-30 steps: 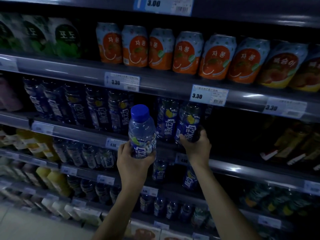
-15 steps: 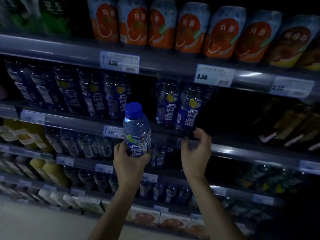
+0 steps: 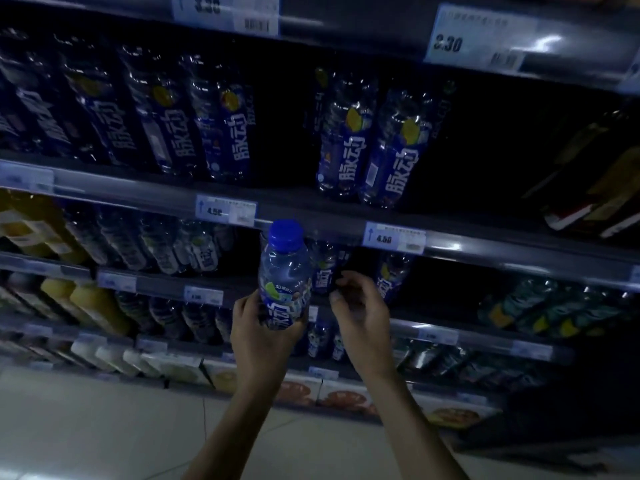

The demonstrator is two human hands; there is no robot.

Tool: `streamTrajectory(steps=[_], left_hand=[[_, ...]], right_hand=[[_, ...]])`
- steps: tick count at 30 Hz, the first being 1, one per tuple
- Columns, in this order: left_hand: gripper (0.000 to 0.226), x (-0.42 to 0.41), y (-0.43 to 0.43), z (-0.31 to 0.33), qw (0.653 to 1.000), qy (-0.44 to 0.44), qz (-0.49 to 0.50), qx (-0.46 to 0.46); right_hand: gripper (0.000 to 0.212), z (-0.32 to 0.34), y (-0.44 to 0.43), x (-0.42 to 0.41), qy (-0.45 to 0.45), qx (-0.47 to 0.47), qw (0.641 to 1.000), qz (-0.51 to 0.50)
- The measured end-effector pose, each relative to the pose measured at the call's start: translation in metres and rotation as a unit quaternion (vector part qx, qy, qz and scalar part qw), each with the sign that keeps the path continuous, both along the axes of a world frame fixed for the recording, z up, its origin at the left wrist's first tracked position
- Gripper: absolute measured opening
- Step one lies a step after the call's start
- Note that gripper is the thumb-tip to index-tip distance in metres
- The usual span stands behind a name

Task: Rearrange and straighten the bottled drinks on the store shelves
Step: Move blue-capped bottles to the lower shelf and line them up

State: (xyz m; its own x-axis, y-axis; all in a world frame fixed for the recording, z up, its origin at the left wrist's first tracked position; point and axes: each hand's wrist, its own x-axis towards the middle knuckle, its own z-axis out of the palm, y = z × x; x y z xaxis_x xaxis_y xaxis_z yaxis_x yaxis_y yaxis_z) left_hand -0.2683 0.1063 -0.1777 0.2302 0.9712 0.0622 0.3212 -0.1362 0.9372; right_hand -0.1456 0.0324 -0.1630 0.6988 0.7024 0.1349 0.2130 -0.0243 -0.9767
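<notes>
My left hand point(image 3: 258, 329) grips a clear bottle with a blue cap and blue label point(image 3: 284, 275), held upright in front of the shelves. My right hand point(image 3: 360, 306) hangs just right of it, fingers curled and apart, holding nothing. Behind the hands, on the shelf below the 4.50 tag point(image 3: 393, 237), stand two blue-labelled bottles point(image 3: 393, 275). One shelf higher, two blue-labelled bottles point(image 3: 374, 147) stand side by side right of a gap, and a row of the same bottles point(image 3: 166, 119) fills the left part.
Yellow juice bottles point(image 3: 86, 306) and clear bottles sit on the lower left shelves. Green-labelled bottles point(image 3: 554, 310) lie at the lower right. Flat cartons point(image 3: 173, 365) line the bottom shelf. Dark packets point(image 3: 595, 188) lean at the far right. Pale floor spreads below.
My right hand has let go of the upper-shelf bottle and dropped down beside the held bottle. The view has tilted downward, so the canned drinks have left the frame.
</notes>
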Motion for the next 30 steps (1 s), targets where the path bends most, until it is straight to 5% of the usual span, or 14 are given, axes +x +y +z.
streamTrajectory(steps=[7,30], left_hand=[[0.057,0.002,-0.016,-0.045,0.999,0.033,-0.035,0.009],[0.066,0.094,-0.025,-0.119,0.999,0.011,-0.040,-0.007]], right_hand=[[0.046,-0.028,-0.002,-0.020,0.014,-0.022,0.999,0.043],[0.053,-0.115,-0.043,0.069,0.036,-0.032,0.996,-0.077]])
